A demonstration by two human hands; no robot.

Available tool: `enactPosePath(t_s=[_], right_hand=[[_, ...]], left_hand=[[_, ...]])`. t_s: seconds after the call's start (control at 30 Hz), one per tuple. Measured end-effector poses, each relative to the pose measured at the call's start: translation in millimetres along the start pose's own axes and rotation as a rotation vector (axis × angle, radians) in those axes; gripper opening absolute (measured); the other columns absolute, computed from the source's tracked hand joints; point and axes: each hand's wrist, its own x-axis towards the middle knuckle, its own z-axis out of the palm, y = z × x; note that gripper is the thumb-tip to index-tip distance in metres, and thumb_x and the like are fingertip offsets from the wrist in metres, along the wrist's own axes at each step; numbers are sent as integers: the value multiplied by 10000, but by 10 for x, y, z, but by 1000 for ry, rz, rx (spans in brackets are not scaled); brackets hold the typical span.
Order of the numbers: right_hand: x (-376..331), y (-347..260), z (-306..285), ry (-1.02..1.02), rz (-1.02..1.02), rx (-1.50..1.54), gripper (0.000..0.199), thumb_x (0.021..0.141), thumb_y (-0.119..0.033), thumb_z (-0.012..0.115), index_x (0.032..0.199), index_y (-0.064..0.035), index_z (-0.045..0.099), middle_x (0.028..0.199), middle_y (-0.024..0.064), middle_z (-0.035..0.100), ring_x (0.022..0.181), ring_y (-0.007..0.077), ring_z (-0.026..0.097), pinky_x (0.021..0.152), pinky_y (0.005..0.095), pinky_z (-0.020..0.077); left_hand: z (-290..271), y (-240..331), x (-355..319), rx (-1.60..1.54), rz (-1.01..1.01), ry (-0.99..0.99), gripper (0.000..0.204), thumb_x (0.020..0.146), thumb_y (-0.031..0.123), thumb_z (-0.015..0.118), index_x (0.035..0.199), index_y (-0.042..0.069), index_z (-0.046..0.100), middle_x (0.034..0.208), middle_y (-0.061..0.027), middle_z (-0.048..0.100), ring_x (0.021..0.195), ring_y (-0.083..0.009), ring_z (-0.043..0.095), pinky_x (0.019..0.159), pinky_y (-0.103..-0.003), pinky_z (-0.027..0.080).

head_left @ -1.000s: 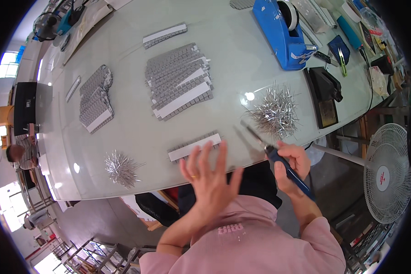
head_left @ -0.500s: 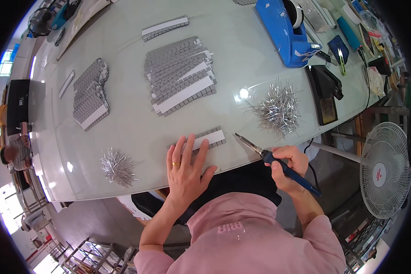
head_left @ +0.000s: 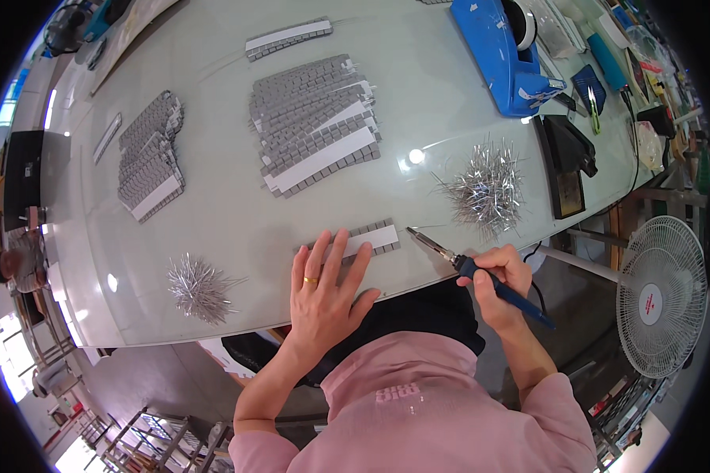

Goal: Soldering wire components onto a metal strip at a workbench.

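My left hand [head_left: 327,288], a ring on one finger, lies with spread fingers on a strip of small grey blocks with a white band [head_left: 383,236], near the table's front edge. The strip's left part is under my fingers. My right hand [head_left: 500,285] is closed around the dark blue handle of a soldering iron [head_left: 430,245]. Its metal tip points left, just off the strip's right end; whether it touches the fine wire there I cannot tell. Thin silvery wire pieces [head_left: 481,189] lie bunched beyond the iron, and another wire bunch [head_left: 199,289] sits left of my left hand.
Grey strips [head_left: 315,126] lie stacked mid-table, with another stack [head_left: 150,158] to the left and one strip [head_left: 289,38] farther back. A blue tape dispenser [head_left: 501,59] and a black iron stand [head_left: 562,165] are at right. A white fan [head_left: 661,296] stands beside the table.
The gap between the strip's right end and the iron's tip has narrowed, and a fine wire now shows beside the tip. My hands keep the same grip; the whole view has shifted slightly.
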Motion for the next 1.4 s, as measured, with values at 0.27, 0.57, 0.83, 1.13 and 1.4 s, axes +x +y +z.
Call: enactPosePath(t_s=[0.27,0.57,0.83,1.13,1.4], right_hand=[[186,37,-105,-4,37,166,94,838,68,570,916,36,529,794,109,619,676,152,676,611,264,569],[270,-30,-152,-65,5,79,82,830,6,606,881,12,543,747,97,644,667,139,682,608,254,557],[250,-191,-124,-60,-45,-164,125,771,-39,671,841,-3,574,726,91,652,634,156,675,575,259,529],[210,-452,92,-155,-502,-606,224,627,-41,700,831,-30,608,705,132,613,633,320,644,578,349,533],[16,-235,-94,137,-231,-224,241,900,-174,608,1044,-23,488,825,165,640,786,244,649,827,390,522]], left_hand=[[-41,-36,50,-25,31,-47,595,787,313,713,1331,136,549,1440,-162,421,1343,-350,380,1080,-537,293],[-43,-36,62,-15,22,-65,620,799,359,717,1357,173,522,1452,-130,417,1362,-306,368,1072,-537,302],[-32,-32,98,-36,31,-78,608,792,329,714,1346,154,534,1447,-145,418,1361,-325,363,1084,-539,285],[-36,-48,42,-38,43,-60,609,769,305,726,1328,135,555,1440,-163,419,1358,-344,361,1091,-540,278],[-367,-421,-622,234,-309,291,515,830,259,644,1301,61,573,1400,-195,460,1299,-400,413,1082,-554,280]])
